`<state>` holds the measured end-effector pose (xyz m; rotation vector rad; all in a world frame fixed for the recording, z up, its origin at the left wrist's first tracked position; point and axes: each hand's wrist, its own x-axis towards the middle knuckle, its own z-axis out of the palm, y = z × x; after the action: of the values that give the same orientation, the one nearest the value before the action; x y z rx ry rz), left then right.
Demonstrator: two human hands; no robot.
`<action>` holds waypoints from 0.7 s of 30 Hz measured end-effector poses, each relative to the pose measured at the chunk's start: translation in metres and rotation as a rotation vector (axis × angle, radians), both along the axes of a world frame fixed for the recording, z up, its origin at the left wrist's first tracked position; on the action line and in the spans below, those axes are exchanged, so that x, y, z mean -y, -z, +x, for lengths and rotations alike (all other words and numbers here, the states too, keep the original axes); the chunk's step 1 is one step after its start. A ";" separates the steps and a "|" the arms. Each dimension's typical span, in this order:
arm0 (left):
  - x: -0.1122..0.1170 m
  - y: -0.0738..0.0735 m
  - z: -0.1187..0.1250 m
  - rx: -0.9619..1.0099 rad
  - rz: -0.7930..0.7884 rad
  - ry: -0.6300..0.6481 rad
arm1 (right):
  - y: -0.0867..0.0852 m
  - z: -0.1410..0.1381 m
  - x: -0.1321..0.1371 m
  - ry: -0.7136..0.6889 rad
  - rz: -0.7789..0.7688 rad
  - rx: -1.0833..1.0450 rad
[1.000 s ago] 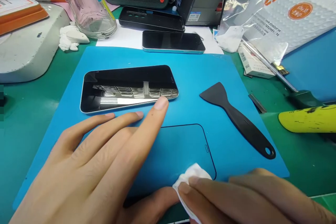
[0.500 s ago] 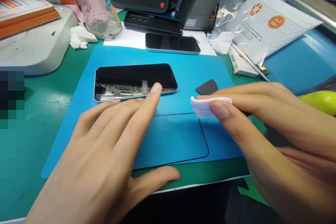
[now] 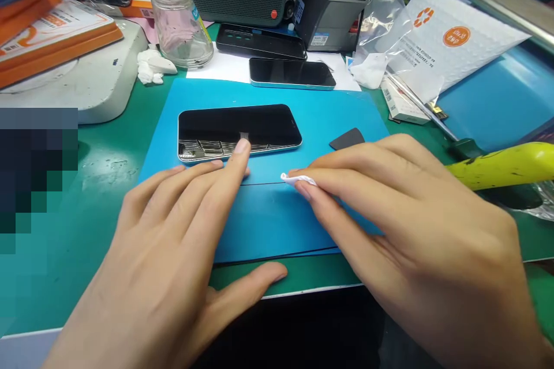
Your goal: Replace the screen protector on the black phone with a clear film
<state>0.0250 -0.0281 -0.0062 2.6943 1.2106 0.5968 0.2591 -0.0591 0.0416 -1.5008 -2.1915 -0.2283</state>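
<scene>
A black-screened phone (image 3: 242,121) lies face up on the blue mat (image 3: 151,144), its glossy glass reflecting a keyboard-like pattern. My left hand (image 3: 173,242) is spread with thumb apart, its fingertips at the phone's near edge; whether they press on it I cannot tell. Between thumb and fingers, my right hand (image 3: 402,213) pinches a small folded white wipe (image 3: 298,179) above the mat, right of and nearer than the phone. Just behind that hand lies a dark grey flat pick-like piece (image 3: 347,138). A thin black outline on the mat is partly covered by my hands.
Behind the mat are a second phone (image 3: 292,73), a black phone-shaped tray (image 3: 262,41), a glass jar (image 3: 182,29) and a grey speaker-like device (image 3: 236,0). A padded mailer (image 3: 459,40) and a yellow-green handle (image 3: 506,164) lie right; orange boxes (image 3: 56,40) stand left.
My right hand has moved left with the wipe, closer to the phone and my left hand. The left index finger has shifted slightly left along the phone's edge. The camera view has shifted a little.
</scene>
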 end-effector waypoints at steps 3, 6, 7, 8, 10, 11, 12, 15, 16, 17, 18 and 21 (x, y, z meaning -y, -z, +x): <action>-0.003 0.000 -0.003 0.030 -0.023 0.006 | 0.004 -0.003 -0.003 -0.019 0.001 0.028; -0.003 0.000 -0.001 0.072 -0.043 0.005 | 0.009 -0.004 -0.004 -0.064 0.006 0.080; -0.003 0.000 0.000 0.084 -0.049 0.000 | 0.011 -0.004 -0.003 -0.088 0.006 0.100; -0.002 0.000 0.001 0.093 -0.053 -0.006 | 0.012 -0.004 -0.002 -0.110 -0.002 0.119; -0.001 0.001 0.002 0.099 -0.050 -0.018 | 0.014 -0.005 0.002 -0.142 -0.022 0.136; -0.001 0.001 0.002 0.099 -0.048 -0.021 | 0.015 -0.005 0.004 -0.146 -0.029 0.134; -0.001 0.001 0.002 0.097 -0.047 -0.023 | 0.016 -0.006 0.007 -0.144 -0.035 0.131; -0.001 0.002 0.002 0.099 -0.048 -0.019 | 0.017 -0.009 0.016 -0.156 -0.056 0.136; -0.001 0.002 0.002 0.101 -0.047 -0.019 | 0.017 -0.010 0.019 -0.164 -0.065 0.132; -0.002 0.002 0.001 0.103 -0.045 -0.017 | 0.016 -0.011 0.022 -0.172 -0.075 0.123; -0.002 0.003 0.001 0.103 -0.043 -0.017 | 0.016 -0.012 0.025 -0.175 -0.083 0.110; -0.001 0.003 0.000 0.097 -0.030 -0.015 | 0.015 -0.012 0.035 -0.163 -0.127 0.071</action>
<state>0.0249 -0.0268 -0.0090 2.6016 1.2068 0.6971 0.2468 -0.0936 0.0270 -1.3886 -2.4104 -0.0916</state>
